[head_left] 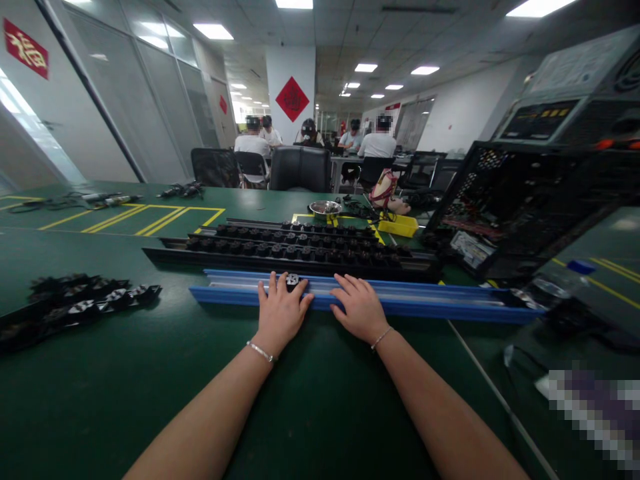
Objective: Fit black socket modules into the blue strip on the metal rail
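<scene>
A long blue channel [425, 300] lies across the green table in front of me. Over its left half rests my left hand [281, 310], fingers spread and reaching across the near wall. A small black part with a pale face [293, 282] sits in the channel by that hand's fingertips; whether the fingers touch it I cannot tell. My right hand [361, 308] lies on the middle of the channel, its fingers stretched out and apart, with no object visible in it. Just beyond are black rails [165, 257] carrying rows of black pieces [305, 252].
Strips of black pieces [85, 303] lie at left. An open computer case [505, 200] stands at right. Farther back are a metal bowl [325, 208], a yellow tray [399, 225] and cables [90, 199]. Several people sit beyond a black chair [300, 168].
</scene>
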